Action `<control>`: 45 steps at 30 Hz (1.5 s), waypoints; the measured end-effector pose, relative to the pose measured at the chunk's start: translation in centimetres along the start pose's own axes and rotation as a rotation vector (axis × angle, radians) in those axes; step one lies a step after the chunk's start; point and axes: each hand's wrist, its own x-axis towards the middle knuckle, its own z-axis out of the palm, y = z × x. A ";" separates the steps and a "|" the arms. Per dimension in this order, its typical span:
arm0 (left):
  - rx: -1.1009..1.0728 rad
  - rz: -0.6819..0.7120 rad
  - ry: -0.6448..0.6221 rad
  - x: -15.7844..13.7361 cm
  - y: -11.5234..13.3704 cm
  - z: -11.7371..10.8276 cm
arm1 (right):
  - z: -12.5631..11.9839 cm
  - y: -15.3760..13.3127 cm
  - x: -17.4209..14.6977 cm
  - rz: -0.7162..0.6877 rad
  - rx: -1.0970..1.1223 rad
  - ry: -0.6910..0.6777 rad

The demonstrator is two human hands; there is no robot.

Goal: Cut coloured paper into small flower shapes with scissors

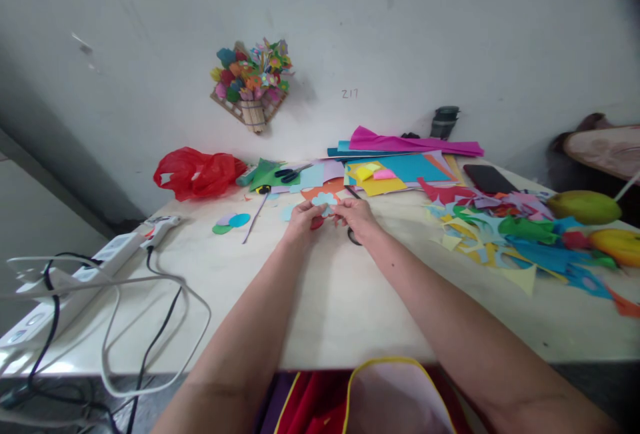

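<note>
Both of my hands meet over the middle of the white table. A light blue paper flower with a scalloped edge is pinched between them. My left hand grips its left side, and my right hand has the right side between thumb and fingers. Just beneath the hands lies a small red piece, partly covered. A black ring-shaped thing shows under my right hand; the rest of it is hidden. Orange paper lies behind the flower.
Paper circles and a thin strip lie left. Scissors, coloured sheets and a red plastic bag are at the back. Paper scraps and a phone sit right. Power strips with loose cables occupy the left edge.
</note>
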 end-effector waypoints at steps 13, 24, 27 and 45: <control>0.092 0.040 -0.042 -0.3 0.6 0.1 | -0.2 0.7 0.4 -0.028 -0.100 -0.054; 0.067 0.096 0.047 0.0 1.0 -0.4 | -3.9 -2.7 0.4 -0.273 -1.323 -0.075; 0.048 0.099 0.092 0.0 1.1 -0.5 | -4.4 -3.5 0.0 -0.127 -1.559 -0.191; -0.104 0.096 0.042 0.5 0.8 -1.2 | -5.4 -2.8 0.9 -0.108 -1.423 -0.114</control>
